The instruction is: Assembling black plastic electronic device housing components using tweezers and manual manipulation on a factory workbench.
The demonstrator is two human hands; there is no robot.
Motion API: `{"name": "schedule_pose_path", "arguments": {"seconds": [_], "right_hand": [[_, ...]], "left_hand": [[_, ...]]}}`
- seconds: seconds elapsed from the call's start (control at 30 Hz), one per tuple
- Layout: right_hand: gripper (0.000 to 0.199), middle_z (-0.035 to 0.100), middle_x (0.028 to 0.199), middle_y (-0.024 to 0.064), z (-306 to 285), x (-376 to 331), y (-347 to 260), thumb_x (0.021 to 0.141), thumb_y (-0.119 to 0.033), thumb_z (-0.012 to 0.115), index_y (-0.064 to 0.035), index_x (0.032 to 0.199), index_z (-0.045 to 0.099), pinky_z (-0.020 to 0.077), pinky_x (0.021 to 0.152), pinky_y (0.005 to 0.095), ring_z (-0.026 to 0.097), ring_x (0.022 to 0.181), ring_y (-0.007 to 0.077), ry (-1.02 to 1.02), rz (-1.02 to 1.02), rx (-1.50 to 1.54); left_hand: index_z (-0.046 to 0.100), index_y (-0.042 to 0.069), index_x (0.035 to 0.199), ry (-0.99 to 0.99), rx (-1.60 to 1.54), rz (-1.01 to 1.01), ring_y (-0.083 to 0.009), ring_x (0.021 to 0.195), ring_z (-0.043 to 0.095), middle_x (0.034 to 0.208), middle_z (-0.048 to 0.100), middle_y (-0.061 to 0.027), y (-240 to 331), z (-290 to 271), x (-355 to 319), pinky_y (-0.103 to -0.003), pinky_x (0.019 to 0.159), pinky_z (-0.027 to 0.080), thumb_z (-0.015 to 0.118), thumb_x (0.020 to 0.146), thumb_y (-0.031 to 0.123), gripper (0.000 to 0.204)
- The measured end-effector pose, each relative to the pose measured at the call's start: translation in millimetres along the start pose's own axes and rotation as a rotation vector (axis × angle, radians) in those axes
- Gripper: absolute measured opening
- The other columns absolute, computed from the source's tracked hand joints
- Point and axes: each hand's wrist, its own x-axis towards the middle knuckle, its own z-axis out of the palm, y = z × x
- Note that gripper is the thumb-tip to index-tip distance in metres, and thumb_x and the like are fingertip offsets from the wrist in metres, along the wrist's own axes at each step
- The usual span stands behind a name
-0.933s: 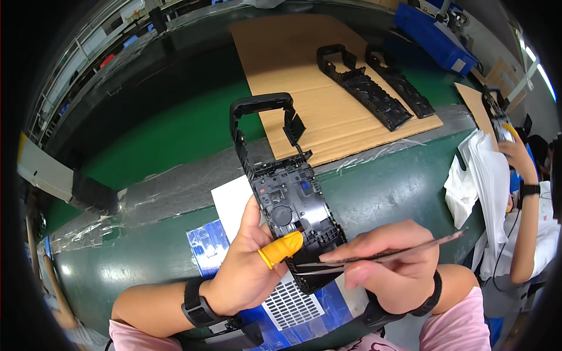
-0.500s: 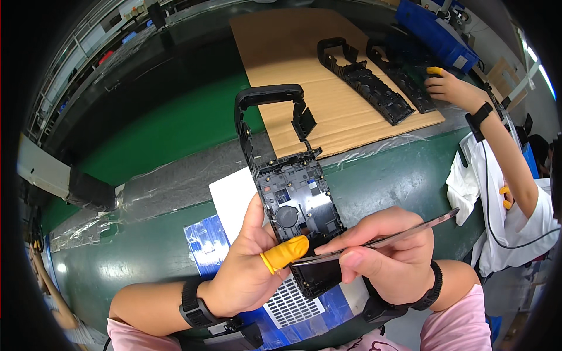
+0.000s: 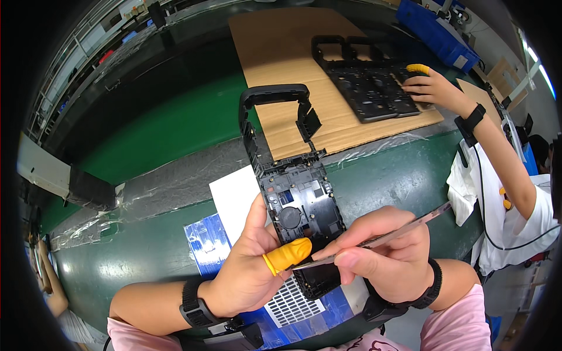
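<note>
Head view: at centre, the left hand (image 3: 243, 278) grips the black housing (image 3: 322, 207), its thumb, in a yellow finger cot (image 3: 288, 255), pressing down; lower right, the right hand (image 3: 389, 254) pinches tweezers (image 3: 422, 219), tips beside that thumb — best braced firmly, touch light.

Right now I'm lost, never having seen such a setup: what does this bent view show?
No robot here: these are a person's own hands. The left of two wide cameras worn on the head looks down, bending straight edges. The left hand, with a yellow cover on one digit, holds a loop-ended black plastic housing. The right hand pinches a thin metal tool across the housing's lower part. A sheet of dark rectangles and blue material lie below, on a green bench. Beyond, a co-worker's hand is at two similar black parts on cardboard.
</note>
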Motion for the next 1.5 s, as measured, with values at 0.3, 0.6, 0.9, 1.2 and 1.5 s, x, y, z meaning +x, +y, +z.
{"name": "schedule_pose_path", "arguments": {"seconds": [0.3,0.6,0.9,1.2,1.5], "right_hand": [[0.015,0.060,0.083,0.0108,5,1,-1,0.077,0.005,0.058,0.0063,0.092,0.055,0.0429,0.052,0.0170,0.054,0.061,0.0067,0.038,-0.025,0.001],[0.015,0.059,0.082,0.0108,4,2,-1,0.078,0.004,0.058,0.0068,0.092,0.055,0.0427,0.051,0.0171,0.054,0.060,0.0070,-0.002,-0.010,-0.068],[0.013,0.059,0.080,0.0113,3,3,-4,0.077,0.004,0.058,0.0076,0.090,0.055,0.0437,0.050,0.0178,0.055,0.057,0.0088,0.043,0.081,0.059],[0.011,0.060,0.079,0.0255,2,5,-11,0.078,0.001,0.055,0.0023,0.086,0.048,0.0476,0.050,0.0245,0.056,0.052,0.0142,0.096,0.070,0.032],[0.018,0.059,0.087,0.0128,1,3,-2,0.078,0.005,0.057,0.0078,0.095,0.054,0.0438,0.053,0.0169,0.056,0.062,0.0077,-0.014,0.016,0.017]], "left_hand": [[0.010,0.019,0.135,0.004,0.002,-0.010,-0.0219,0.114,0.042,0.128,0.033,-0.0100,3,-1,-1,-0.034,0.090,0.041,0.043,0.080,-0.012,0.071],[0.010,0.018,0.134,0.017,0.008,-0.015,-0.0220,0.114,0.042,0.128,0.033,-0.0107,2,-2,-4,-0.034,0.091,0.040,0.043,0.080,-0.012,0.071],[0.009,0.021,0.135,-0.022,-0.023,0.015,-0.0189,0.111,0.045,0.126,0.037,-0.0090,0,-5,-2,-0.029,0.085,0.043,0.044,0.080,-0.012,0.073],[0.015,0.026,0.134,0.032,0.036,0.021,-0.0223,0.109,0.045,0.121,0.042,-0.0081,2,-5,-5,-0.037,0.090,0.041,0.051,0.083,0.004,0.066],[0.010,0.024,0.136,-0.004,0.009,0.035,-0.0217,0.111,0.044,0.124,0.039,-0.0102,0,0,-7,-0.033,0.091,0.039,0.054,0.080,0.004,0.074]]}}
